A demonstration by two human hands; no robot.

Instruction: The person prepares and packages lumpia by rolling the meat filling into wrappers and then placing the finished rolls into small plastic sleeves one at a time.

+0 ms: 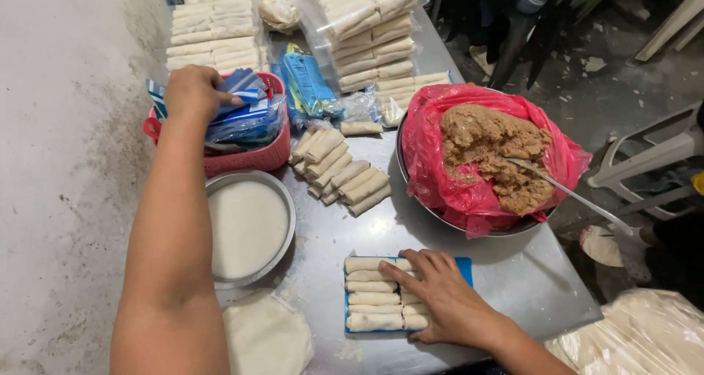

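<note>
A steel bench against a stained wall

The grey metal bench (513, 272) runs from near to far; on its left rises a pale, mottled wall (66, 162) with dark smudges. On the right, a dark concrete floor (587, 89) littered with white scraps, white plastic chair legs (653, 155), and a dark chair (513, 30) at the far end.

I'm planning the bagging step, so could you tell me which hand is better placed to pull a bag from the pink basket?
Probably the left hand: it already rests on the bags in the pink basket. The right hand is pressing the rolls on the blue tray.
</note>
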